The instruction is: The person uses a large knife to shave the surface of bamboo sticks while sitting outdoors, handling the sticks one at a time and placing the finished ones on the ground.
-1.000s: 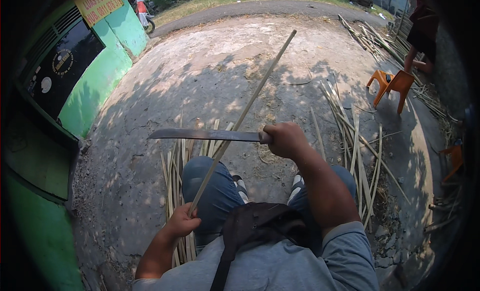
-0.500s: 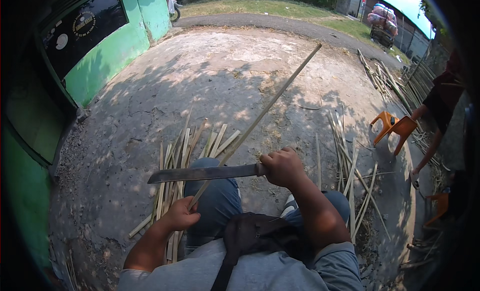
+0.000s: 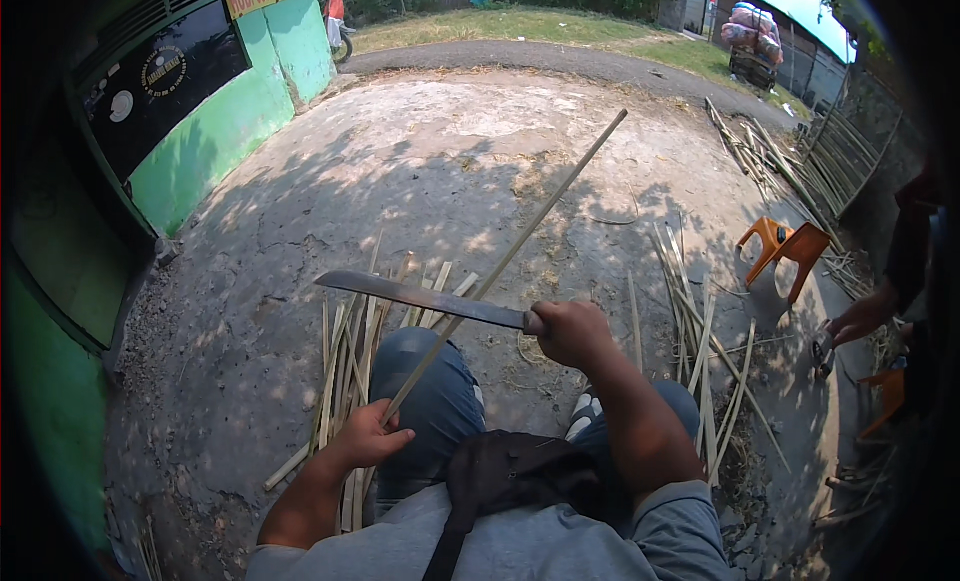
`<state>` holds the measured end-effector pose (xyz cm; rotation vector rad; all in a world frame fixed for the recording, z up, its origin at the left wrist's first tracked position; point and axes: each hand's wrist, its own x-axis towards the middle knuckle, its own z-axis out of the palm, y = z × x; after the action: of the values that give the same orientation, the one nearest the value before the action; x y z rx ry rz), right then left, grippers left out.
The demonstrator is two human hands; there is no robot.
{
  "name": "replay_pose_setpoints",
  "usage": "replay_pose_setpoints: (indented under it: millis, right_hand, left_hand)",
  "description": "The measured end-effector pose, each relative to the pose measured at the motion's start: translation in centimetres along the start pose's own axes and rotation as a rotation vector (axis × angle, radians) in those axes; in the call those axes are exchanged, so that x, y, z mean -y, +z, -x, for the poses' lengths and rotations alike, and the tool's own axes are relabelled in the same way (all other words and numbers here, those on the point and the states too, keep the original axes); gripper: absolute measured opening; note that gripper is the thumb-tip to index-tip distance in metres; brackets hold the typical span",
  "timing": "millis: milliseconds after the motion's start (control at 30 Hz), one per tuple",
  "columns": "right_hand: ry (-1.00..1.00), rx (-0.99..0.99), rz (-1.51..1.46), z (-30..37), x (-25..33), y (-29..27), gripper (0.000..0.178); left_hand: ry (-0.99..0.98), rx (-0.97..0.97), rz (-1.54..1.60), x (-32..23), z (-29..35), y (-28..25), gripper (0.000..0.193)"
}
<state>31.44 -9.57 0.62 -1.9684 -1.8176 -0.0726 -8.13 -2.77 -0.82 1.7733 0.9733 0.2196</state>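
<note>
My left hand [image 3: 370, 436] is closed round the lower end of a long bamboo strip [image 3: 540, 216], which slants up and away to the right. In my right hand [image 3: 572, 333] is the handle of a machete [image 3: 420, 297]. Its long dark blade points left and crosses the strip above my left knee; whether the edge touches the strip I cannot tell. Beside my left leg lies a pile of split bamboo strips [image 3: 340, 366]. More bamboo strips [image 3: 705, 351] lie on the ground to the right of my right knee.
An orange plastic stool [image 3: 800, 253] lies tipped over on the right. Near it, another person's hand [image 3: 860, 319] reaches in from the right edge. Bamboo poles [image 3: 765, 161] lie farther back, right. A green wall [image 3: 225, 121] runs along the left.
The machete has risen at its tip and now tilts, with the blade higher on the left. The bamboo strip's far end has dropped slightly. The other person's arm at right has shifted.
</note>
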Motion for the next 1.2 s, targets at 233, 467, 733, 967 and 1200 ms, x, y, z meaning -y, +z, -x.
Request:
replay_pose_setpoints:
  millis: [233,467,733,967,1200]
  right_hand:
    - [0.034,0.036,0.029,0.0,-1.5,-1.3,0.016]
    - [0.36,-0.14,-0.121,0.4,-5.5,-2.5,0.019]
    - [-0.145,0.027,0.063,0.5,0.2,-1.3,0.009]
    - [0.242,-0.163,-0.081,0.1,-6.0,-1.6,0.02]
    - [0.177,-0.071,-0.069,0.5,-2.6,-1.5,0.014]
  left_hand:
    - [0.068,-0.025,-0.238,-0.9,0.3,1.1,0.038]
    - [0.105,-0.028,-0.257,-0.4,-0.2,0.8,0.039]
    - [0.152,-0.057,-0.271,-1.5,-1.3,1.8,0.041]
    - [0.166,-0.072,-0.225,0.9,0.2,0.2,0.04]
    - [0.143,-0.086,-0.221,0.0,-0.7,0.4,0.041]
